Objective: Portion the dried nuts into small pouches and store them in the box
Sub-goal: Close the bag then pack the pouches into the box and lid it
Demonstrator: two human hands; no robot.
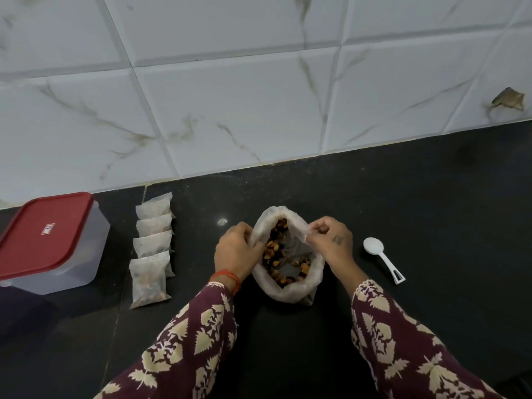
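Box: clear plastic box (62, 263) with its red lid (43, 236) on, at the far left of the black counter (403, 197), well apart from both hands.
Pouches: four small filled pouches (151, 246) in an overlapping row just right of the box, running from the tiled wall (230, 96) toward the person; the nearest one shows dark and tan pieces through its skin, the far ones are too hazy to read.
Left hand: left hand (234, 249) grips the left rim of the bag, fingers curled over the edge; a red thread sits at the wrist above a patterned maroon sleeve (184, 349).
Bag: large translucent bag (288, 290) standing on the counter between the two hands, mouth held wide, rim rolled down.
Nuts: dried nuts (276, 254), brown, orange and dark, heaped inside the bag, directly between the hands.
Right hand: right hand (331, 240) pinches the right rim of the bag between thumb and curled fingers; a small dark mark shows on its back.
Spoon: white plastic spoon (381, 259) lying flat on the counter near the right hand, not touching it, bowl toward the wall.
Wall mark: a brown chipped patch (508, 99) on the tiles at the far right, possibly damage.
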